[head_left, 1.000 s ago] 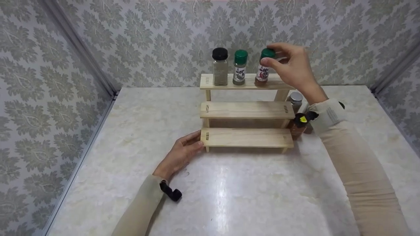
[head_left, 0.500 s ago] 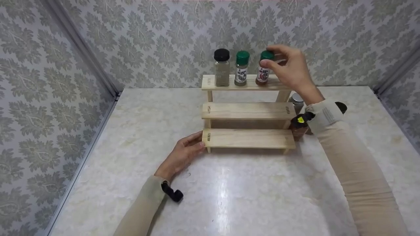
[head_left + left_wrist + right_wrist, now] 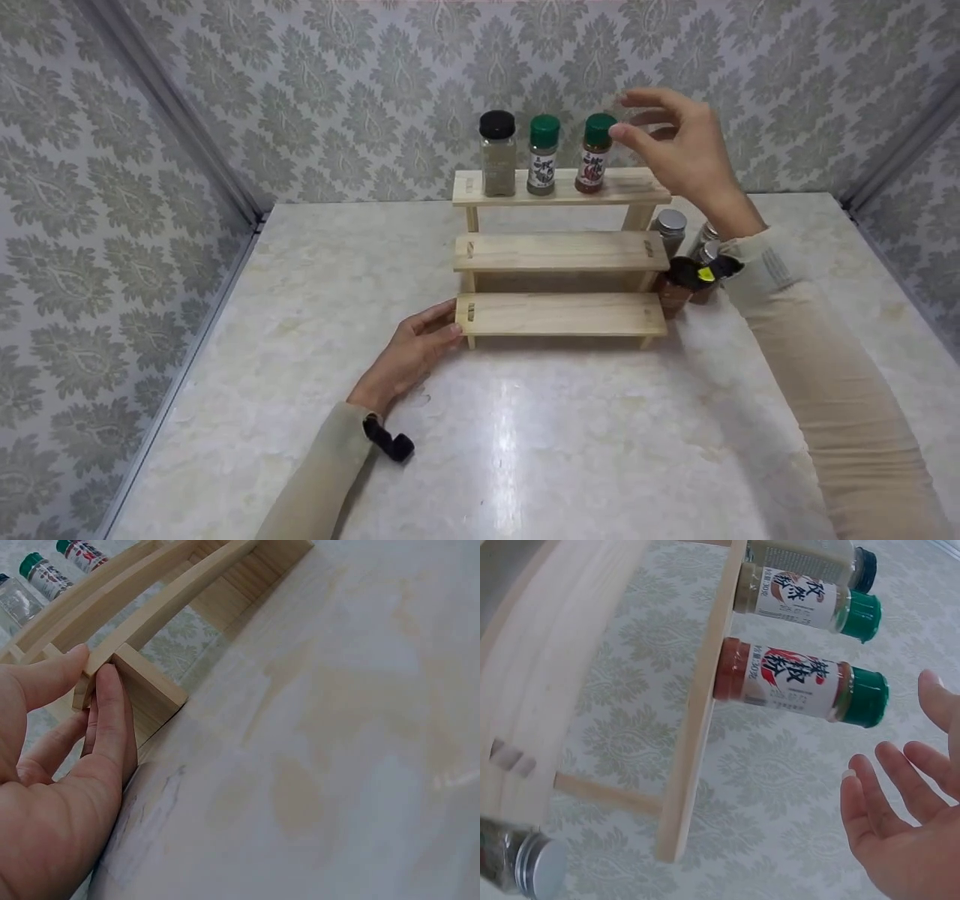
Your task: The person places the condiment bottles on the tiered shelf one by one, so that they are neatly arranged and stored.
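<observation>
A three-step wooden spice rack (image 3: 562, 251) stands on the table. My left hand (image 3: 409, 356) pinches the left end of its lowest step, thumb above and fingers below, as the left wrist view shows. A jar of red spice with a green cap (image 3: 591, 169) stands upright on the top step. My right hand (image 3: 686, 154) is just right of that jar, fingers parted and holding nothing; the right wrist view shows a gap between fingers and cap (image 3: 866, 699). Left of the red jar stand another green-capped spice jar (image 3: 542, 161) and a larger black-capped jar (image 3: 498, 161).
Several more jars stand on the table at the rack's right side, among them a silver-capped jar (image 3: 670, 229) and a reddish jar (image 3: 673, 296), partly hidden by the right wrist strap. Patterned wall panels (image 3: 360, 97) rise behind and at both sides.
My right hand has let go of the red spice jar's green cap and drawn back to the right. The jar stays on the top step. My left hand keeps its hold on the rack.
</observation>
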Available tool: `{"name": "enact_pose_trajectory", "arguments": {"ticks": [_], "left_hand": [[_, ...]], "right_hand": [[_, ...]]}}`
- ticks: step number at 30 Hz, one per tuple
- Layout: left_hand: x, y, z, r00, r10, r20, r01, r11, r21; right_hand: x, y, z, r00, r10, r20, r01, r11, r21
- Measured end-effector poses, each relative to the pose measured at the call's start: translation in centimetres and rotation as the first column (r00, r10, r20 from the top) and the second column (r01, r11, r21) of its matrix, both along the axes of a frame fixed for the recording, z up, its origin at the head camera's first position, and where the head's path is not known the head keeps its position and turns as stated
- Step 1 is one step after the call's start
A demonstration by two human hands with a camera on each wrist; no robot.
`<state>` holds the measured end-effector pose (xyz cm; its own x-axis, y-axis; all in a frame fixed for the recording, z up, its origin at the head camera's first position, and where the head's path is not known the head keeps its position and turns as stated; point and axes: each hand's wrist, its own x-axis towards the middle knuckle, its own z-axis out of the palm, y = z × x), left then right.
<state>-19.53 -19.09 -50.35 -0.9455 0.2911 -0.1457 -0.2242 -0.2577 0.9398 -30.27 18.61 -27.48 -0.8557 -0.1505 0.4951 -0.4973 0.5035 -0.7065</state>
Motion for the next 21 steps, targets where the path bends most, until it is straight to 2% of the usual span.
{"name": "enact_pose_trajectory", "arguments": {"ticks": [10,21], "left_hand": [[-0.1,-0.1,-0.1,1.000,0.001,-0.009,-0.002,0.999,-0.037],[-0.1,0.1,0.0,1.000,-0.003,-0.013,0.003,1.000,-0.006]], "right_hand": [[2.3,3.9,-1.3,0.999,-0.026,-0.035,0.028,0.998,0.058],[5.0,8.1,-4.4,0.999,-0.027,-0.019,0.029,0.996,0.082]]}}
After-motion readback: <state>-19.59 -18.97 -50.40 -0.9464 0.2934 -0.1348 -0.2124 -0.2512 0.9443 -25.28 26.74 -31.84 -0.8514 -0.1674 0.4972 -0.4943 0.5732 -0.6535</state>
